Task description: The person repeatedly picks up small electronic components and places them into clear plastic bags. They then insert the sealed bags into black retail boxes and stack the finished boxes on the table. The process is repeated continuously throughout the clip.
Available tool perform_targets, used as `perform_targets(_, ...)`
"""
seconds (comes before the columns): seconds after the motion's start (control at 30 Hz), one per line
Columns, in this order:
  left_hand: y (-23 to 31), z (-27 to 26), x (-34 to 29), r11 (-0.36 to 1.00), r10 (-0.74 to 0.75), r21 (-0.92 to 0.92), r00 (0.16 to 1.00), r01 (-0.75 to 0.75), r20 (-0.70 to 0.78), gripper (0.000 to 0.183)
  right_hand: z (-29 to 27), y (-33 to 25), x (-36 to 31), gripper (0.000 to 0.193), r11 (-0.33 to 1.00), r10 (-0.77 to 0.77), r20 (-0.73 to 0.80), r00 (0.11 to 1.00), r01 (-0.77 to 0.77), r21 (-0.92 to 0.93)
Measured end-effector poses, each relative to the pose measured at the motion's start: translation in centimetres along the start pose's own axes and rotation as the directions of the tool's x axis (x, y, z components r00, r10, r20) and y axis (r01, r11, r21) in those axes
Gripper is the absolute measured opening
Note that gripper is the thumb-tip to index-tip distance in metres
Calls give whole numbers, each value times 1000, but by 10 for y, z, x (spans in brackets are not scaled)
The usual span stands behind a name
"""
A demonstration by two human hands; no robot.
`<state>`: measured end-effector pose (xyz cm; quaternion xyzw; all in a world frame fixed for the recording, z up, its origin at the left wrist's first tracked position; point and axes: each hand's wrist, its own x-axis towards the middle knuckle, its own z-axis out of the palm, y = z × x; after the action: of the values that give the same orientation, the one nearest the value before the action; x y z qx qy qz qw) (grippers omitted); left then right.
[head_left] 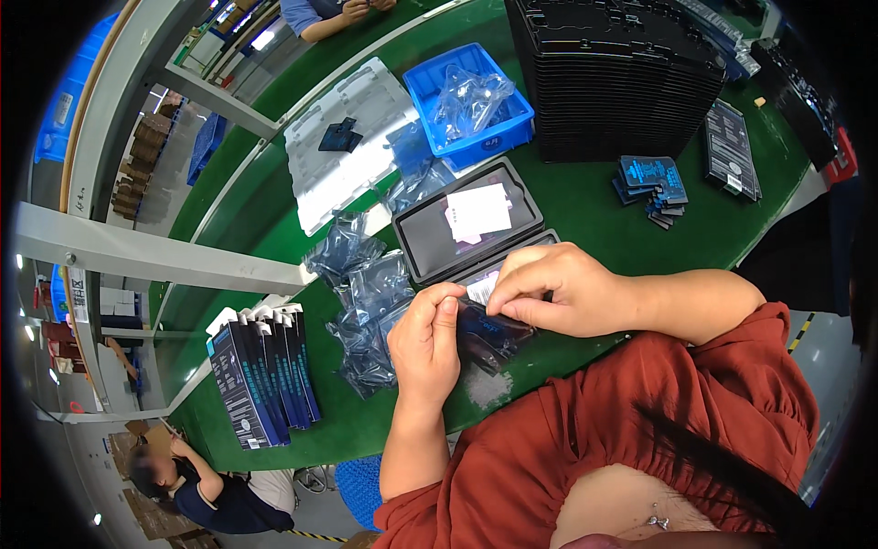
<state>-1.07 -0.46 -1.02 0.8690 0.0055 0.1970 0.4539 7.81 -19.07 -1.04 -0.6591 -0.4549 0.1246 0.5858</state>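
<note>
Pinching a small white sticker [482,287], the right hand [558,291] has its fingers closed on it, just above a shiny dark plastic bag [489,331]. The left hand [425,340] grips that bag, fingers curled tight, over the green counter [585,206]. Two flat black trays [468,221] lie close behind. One blue bin [468,102] holds crinkly clear bags. Dark boxes [261,371] stand in a row.

A packing workshop — green bench [585,210], stacked black trays [613,82], boxed goods [261,375].
</note>
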Motion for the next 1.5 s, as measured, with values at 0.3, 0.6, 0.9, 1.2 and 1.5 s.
perform_targets(0.3, 1, 5, -5, 994, 60, 92, 998, -59, -7, 12, 6, -4, -2, 10, 971, -51, -68, 996, 33, -236)
perform_targets(0.6, 0, 11, -6, 976, 113, 190, 994, -111, -1, 9, 10, -6, -6, 12, 957, 32, -88, 996, -56, -286)
perform_targets(0.9, 6, 14, -7, 937, 214, 270, 975, -222, 61, 8, 7, -4, -3, 16, 956, 177, 13, 984, -169, -241)
perform_targets(1.2, -7, -54, 15, 945, -115, 271, 961, 185, -252, 18, -63, -8, -15, 11, 859, 485, -286, 826, -388, 335)
perform_targets(1.5, -70, -126, 16, 627, -195, 687, 928, 366, -317, 33, -144, 5, -81, 35, 916, 399, -655, 642, -240, 322)
